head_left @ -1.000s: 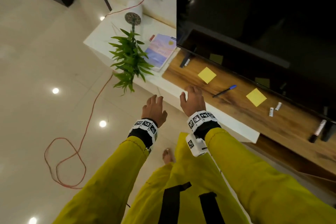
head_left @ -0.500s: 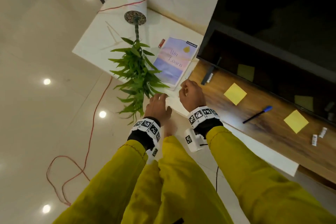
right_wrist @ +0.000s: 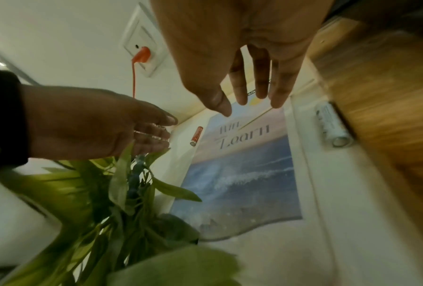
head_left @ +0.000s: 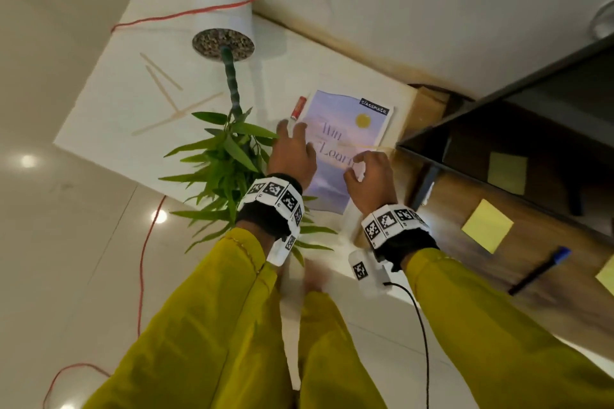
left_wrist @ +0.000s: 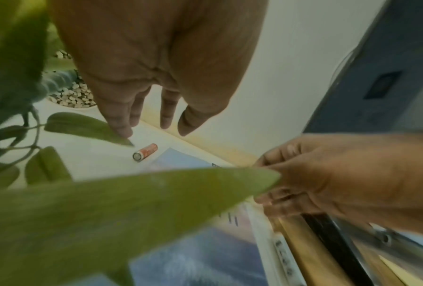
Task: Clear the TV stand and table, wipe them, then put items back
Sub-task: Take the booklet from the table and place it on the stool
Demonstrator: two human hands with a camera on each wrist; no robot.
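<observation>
A lilac notebook [head_left: 345,129] with "Win Learn" on its cover [right_wrist: 244,164] lies on the white table [head_left: 109,109]. A thin wooden stick [head_left: 362,145] lies across the cover. An orange battery [head_left: 298,107] [left_wrist: 145,152] [right_wrist: 196,136] rests just left of the notebook. My left hand [head_left: 291,146] [left_wrist: 154,123] hovers with straight fingers over the notebook's left edge, near the battery, holding nothing. My right hand [head_left: 365,173] [right_wrist: 244,102] hangs above the notebook's right half with fingers loosely spread, also empty.
A white pot [head_left: 222,13] with a green leafy plant [head_left: 229,169] stands left of my hands. Wooden sticks [head_left: 162,90] lie on the table. An orange cable [head_left: 186,13] runs to a wall socket. Yellow sticky notes [head_left: 487,225], a blue pen [head_left: 538,271] and the TV [head_left: 518,103] occupy the wooden stand; a white battery [right_wrist: 332,127].
Both hands have moved forward from the table's front edge to above the notebook; the view has swung closer over the white table.
</observation>
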